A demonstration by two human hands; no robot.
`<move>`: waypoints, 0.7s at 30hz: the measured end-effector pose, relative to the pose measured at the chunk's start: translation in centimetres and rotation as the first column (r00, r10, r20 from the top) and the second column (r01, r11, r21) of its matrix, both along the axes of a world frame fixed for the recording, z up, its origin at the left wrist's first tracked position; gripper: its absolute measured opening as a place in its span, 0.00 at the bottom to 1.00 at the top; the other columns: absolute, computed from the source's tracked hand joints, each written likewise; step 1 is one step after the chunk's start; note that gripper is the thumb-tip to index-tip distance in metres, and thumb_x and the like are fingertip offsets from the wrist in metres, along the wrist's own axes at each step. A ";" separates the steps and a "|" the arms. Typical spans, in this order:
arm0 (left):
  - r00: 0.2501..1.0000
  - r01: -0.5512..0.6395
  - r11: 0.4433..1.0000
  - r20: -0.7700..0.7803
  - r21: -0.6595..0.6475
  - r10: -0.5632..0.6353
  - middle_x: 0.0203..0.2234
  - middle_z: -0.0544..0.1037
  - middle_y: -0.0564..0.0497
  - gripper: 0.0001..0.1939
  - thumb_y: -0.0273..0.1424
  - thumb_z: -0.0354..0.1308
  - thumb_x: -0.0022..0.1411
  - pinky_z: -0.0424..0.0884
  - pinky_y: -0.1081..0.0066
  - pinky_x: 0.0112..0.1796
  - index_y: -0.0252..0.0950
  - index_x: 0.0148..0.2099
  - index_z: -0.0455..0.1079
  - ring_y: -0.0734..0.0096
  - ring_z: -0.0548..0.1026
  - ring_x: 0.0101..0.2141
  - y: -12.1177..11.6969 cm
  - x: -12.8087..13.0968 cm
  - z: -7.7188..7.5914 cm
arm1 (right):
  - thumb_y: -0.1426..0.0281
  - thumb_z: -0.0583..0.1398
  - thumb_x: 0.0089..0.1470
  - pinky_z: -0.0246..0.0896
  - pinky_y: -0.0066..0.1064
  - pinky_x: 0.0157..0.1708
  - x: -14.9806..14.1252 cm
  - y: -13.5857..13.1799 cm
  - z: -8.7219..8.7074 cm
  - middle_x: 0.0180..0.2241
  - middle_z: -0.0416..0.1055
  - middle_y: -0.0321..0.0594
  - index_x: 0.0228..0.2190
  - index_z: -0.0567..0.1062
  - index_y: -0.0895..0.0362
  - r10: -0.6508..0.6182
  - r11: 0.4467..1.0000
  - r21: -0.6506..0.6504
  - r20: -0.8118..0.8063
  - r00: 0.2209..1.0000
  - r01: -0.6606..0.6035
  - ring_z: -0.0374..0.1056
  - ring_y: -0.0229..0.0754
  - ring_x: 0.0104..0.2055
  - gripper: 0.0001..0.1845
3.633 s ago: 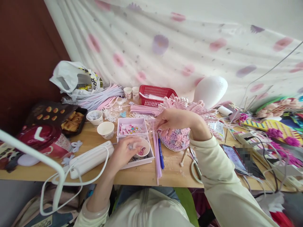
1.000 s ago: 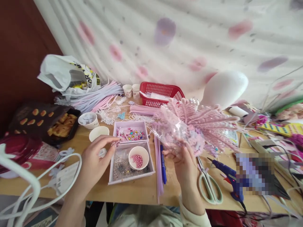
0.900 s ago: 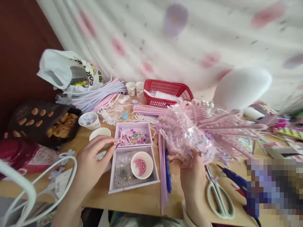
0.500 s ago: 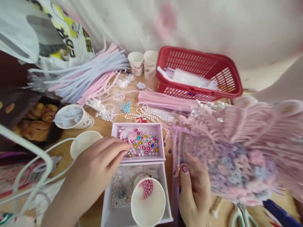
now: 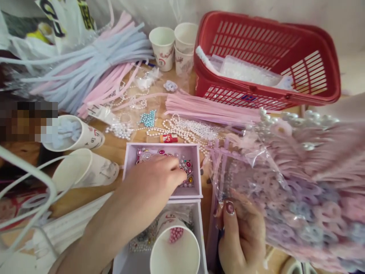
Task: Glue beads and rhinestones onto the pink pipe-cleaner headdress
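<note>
The right hand (image 5: 242, 236) is pinching a clear bag (image 5: 258, 158); can't tell if the left hand (image 5: 156, 177) is gripping. Its arm (image 5: 114, 224), bumping the cup (image 5: 175, 255), could be spilling beads (image 5: 176, 234).

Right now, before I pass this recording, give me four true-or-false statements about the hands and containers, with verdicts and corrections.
1. The left hand reaches into the jewel box. True.
2. The right hand holds a pen. False: it pinches a clear plastic bag.
3. The cup nearest the camera contains pink beads. True.
4. The red basket stands left of the stacked cups. False: it stands to their right.
</note>
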State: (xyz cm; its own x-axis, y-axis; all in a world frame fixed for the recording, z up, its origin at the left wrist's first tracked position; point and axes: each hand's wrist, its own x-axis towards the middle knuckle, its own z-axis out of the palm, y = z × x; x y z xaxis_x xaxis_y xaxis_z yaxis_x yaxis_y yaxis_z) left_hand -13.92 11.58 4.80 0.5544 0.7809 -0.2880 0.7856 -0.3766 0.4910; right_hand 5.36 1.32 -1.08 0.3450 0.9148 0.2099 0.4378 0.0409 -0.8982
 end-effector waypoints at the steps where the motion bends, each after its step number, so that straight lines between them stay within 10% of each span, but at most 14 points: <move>1: 0.998 0.047 0.997 -0.033 -0.060 -0.049 0.34 0.77 0.52 0.16 0.18 0.52 0.69 0.64 0.68 0.33 0.38 0.37 0.79 0.67 0.73 0.32 0.5 0.5 0.0 | 0.72 0.59 0.67 0.64 0.29 0.24 0.1 0.0 0.0 0.26 0.75 0.31 0.52 0.74 0.55 0.001 1.000 -0.008 -0.016 1.000 -0.001 0.71 0.36 0.23 0.12; 21: 0.991 0.110 0.990 -0.064 -0.086 -0.116 0.33 0.78 0.50 0.12 0.19 0.53 0.68 0.69 0.65 0.35 0.35 0.35 0.75 0.63 0.77 0.33 1.7 1.6 -1.8 | 0.75 0.58 0.68 0.61 0.26 0.21 0.1 -0.3 0.1 0.26 0.75 0.32 0.53 0.74 0.50 0.055 0.997 -0.036 -0.177 0.983 -0.062 0.73 0.36 0.24 0.15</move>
